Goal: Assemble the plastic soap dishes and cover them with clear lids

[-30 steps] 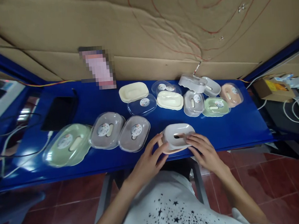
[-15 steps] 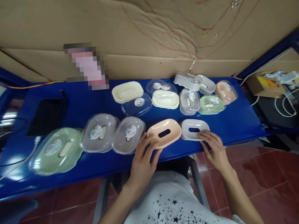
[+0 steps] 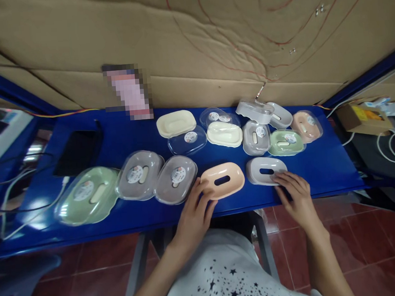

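At the front of the table, a peach oval soap dish (image 3: 235, 186) with a dark slot in its middle lies under the fingers of my left hand (image 3: 193, 214), which grip its left end. Right of it is a grey soap dish (image 3: 253, 174), also slotted. My right hand (image 3: 299, 199) holds that dish at its near right corner, thumb at the front side. A grey lidded dish (image 3: 175, 181) with a round label stands close by my left fingertips. What lies beneath the two held dishes is hidden.
More lidded dishes stand left, including a green one (image 3: 88, 195). Behind are cream trays (image 3: 176, 123), a clear lid (image 3: 186, 142) and several grey, green and peach dishes. A black tablet-like device (image 3: 78, 153) and white cable (image 3: 53, 198) lie left. Cardboard (image 3: 189, 43) walls the back.
The whole view has shifted, so the table's things appear farther right. My right hand and the grey dish sit slightly farther from the peach dish. Both hands keep their hold.
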Demonstrator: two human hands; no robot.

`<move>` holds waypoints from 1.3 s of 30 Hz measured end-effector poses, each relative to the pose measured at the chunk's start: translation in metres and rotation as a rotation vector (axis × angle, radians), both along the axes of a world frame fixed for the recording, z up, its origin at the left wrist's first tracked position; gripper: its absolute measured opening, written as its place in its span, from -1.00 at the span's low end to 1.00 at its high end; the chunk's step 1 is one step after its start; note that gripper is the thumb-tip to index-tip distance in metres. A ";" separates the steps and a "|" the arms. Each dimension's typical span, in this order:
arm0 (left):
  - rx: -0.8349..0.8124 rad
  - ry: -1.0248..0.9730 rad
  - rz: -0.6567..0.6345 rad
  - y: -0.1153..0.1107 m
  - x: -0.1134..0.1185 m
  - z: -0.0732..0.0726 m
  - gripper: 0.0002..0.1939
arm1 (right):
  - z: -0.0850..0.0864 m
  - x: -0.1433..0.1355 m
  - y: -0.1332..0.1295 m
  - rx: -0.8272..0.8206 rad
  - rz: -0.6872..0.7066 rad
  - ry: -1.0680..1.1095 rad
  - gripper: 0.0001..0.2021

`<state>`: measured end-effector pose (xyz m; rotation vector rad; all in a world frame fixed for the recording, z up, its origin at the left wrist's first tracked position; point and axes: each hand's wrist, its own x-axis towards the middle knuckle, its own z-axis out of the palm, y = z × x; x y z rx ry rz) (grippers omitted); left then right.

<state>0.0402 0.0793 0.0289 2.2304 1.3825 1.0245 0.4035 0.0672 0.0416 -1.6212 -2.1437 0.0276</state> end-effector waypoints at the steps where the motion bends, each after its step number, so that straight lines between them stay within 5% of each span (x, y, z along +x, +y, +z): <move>1: -0.003 0.029 -0.019 0.000 0.001 0.000 -0.74 | 0.002 -0.001 0.001 0.009 -0.006 0.009 -0.64; 5: 0.000 0.082 -0.066 0.003 0.004 0.000 -0.73 | 0.027 -0.030 0.031 0.061 0.087 0.074 -0.56; 9: 0.060 0.064 -0.047 0.006 0.006 -0.002 -0.76 | 0.053 -0.096 0.115 -0.007 0.407 0.060 -0.60; 13: 0.073 0.060 -0.047 0.004 0.005 -0.005 -0.77 | 0.052 -0.161 0.209 -0.165 0.569 -0.121 -0.41; 16: 0.078 0.055 -0.027 0.002 0.006 -0.006 -0.74 | 0.044 -0.190 0.248 -0.230 0.658 -0.209 -0.12; 19: 0.083 0.046 -0.028 0.001 0.006 -0.007 -0.68 | 0.038 -0.206 0.264 -0.282 0.721 -0.216 -0.05; 24: 0.089 0.023 -0.084 0.004 0.005 -0.009 -0.65 | 0.035 -0.226 0.298 -0.268 0.673 -0.177 -0.55; 30: 0.053 0.042 -0.128 0.004 0.002 -0.007 -0.67 | 0.042 -0.237 0.342 -0.299 0.679 -0.350 -0.54; 35: 0.072 0.088 -0.137 0.004 0.002 -0.008 -0.67 | 0.046 -0.231 0.338 -0.275 0.668 -0.430 -0.41; 39: 0.091 0.125 -0.147 0.004 0.002 -0.010 -0.67 | 0.055 -0.233 0.328 -0.244 0.660 -0.453 -0.74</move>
